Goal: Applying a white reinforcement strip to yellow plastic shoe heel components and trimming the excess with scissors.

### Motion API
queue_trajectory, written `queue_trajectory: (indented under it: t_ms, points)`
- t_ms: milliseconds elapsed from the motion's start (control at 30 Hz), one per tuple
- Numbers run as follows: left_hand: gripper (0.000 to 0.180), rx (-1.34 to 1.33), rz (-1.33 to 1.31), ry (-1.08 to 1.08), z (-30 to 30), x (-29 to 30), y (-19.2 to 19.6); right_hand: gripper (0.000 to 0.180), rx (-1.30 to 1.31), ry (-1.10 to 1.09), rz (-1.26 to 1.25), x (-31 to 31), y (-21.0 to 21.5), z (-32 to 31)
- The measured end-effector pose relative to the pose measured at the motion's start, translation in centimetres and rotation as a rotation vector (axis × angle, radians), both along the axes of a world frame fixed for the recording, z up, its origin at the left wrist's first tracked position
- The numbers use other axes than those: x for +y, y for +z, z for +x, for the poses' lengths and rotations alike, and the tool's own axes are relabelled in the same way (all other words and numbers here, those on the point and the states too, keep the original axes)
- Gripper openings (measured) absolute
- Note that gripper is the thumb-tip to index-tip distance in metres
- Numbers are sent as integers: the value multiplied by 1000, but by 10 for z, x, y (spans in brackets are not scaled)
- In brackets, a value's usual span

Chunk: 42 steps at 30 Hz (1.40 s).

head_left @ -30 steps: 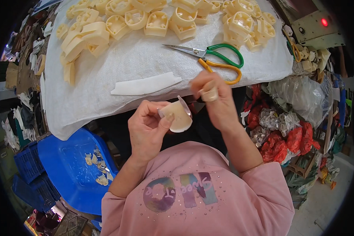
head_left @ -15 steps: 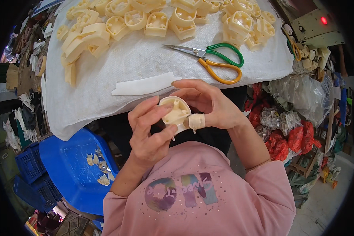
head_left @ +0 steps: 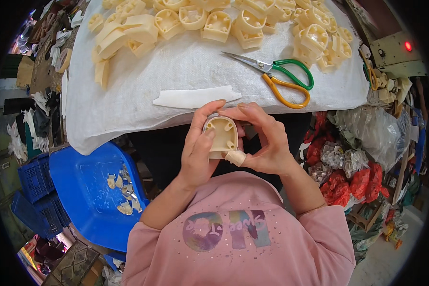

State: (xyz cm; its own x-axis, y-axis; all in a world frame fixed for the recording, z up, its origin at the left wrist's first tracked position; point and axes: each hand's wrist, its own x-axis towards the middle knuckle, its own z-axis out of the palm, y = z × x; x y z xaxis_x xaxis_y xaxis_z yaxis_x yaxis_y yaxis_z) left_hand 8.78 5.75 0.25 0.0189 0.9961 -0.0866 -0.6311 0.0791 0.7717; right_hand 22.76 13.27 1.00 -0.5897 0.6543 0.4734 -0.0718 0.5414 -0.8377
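Both my hands hold one cream plastic shoe heel (head_left: 222, 135) just off the near edge of the cloth-covered table. Its hollow D-shaped face, with small round posts inside, points up. My left hand (head_left: 197, 151) is closed round its left side, thumb on the rim. On the other side my right hand (head_left: 270, 145) is closed against the heel; its thumb, wrapped in pale tape (head_left: 235, 157), presses at the lower corner. Beyond my fingers lies a flat white strip (head_left: 195, 97). Scissors (head_left: 264, 66) with one green and one orange handle rest on the cloth, blades pointing left.
Many more cream heels (head_left: 216, 26) are heaped along the table's far side. A blue plastic basin (head_left: 88, 190) with scraps stands at my lower left, beside blue crates (head_left: 35, 183). Red and clear plastic bags (head_left: 336, 183) crowd the right. A box (head_left: 398, 52) shows a red light.
The heel has turned in my hands so its hollow face shows more squarely. My left fingers now wrap its side instead of reaching over it. The whole view has shifted slightly.
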Motion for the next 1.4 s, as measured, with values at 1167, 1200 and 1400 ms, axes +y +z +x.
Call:
queue_trajectory:
  t_ms: [1167, 1200, 1400]
  points:
    - [56, 217, -10, 324, 22, 2, 10, 24, 19, 189, -423, -3, -17, -21]
    - [52, 209, -14, 348, 22, 2, 11, 22, 43, 107, -230, -4, -21, -22]
    - [40, 156, -29, 425, 21, 4, 15, 37, 13, 0, -248, -22, -21, -21]
